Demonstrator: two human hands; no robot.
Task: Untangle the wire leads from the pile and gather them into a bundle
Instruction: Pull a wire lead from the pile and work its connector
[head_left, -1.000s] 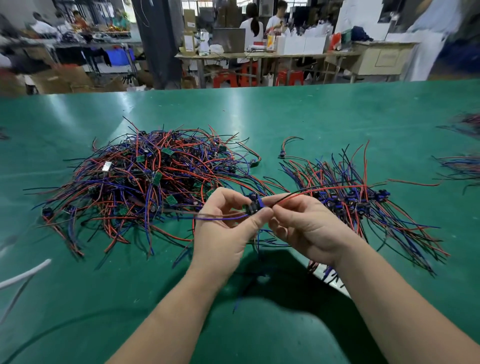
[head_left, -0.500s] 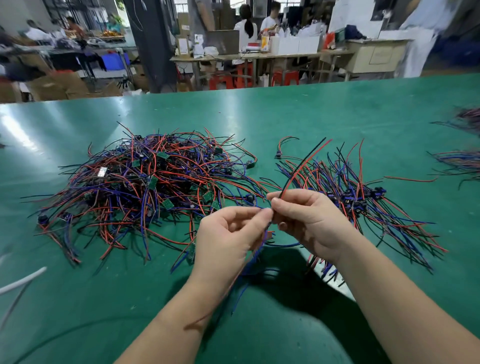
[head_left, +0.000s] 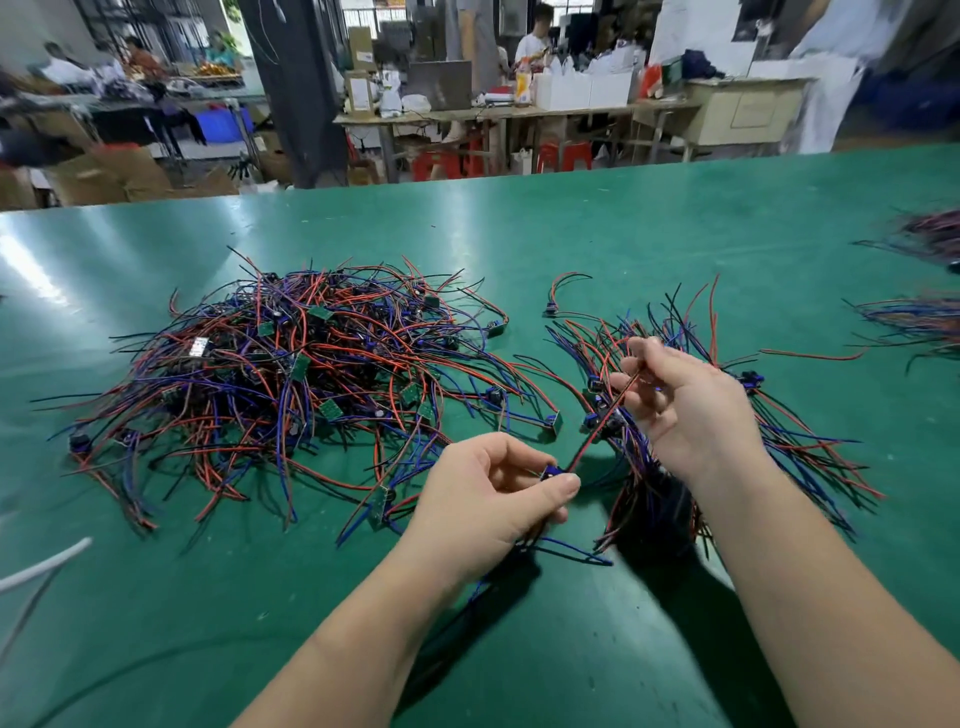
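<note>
Spread apart since the earlier frame: left hand (head_left: 488, 499) pinching the blue plug (head_left: 551, 473), right hand (head_left: 691, 410) pinching the red-black lead (head_left: 597, 430), stretched taut above the table (head_left: 571, 223) between pile (head_left: 291, 374) and bundle (head_left: 795, 441). Step: straightening one freed lead. Next, probably: laying it alongside the bundle.

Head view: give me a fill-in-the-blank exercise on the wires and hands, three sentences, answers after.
The table top is ____.
The big tangled pile lies to the ____ of the smaller bundle.
The left hand and the right hand stretch one lead between them; at the left hand it ends in a small ____ connector.
Missing: green; left; blue.
</note>
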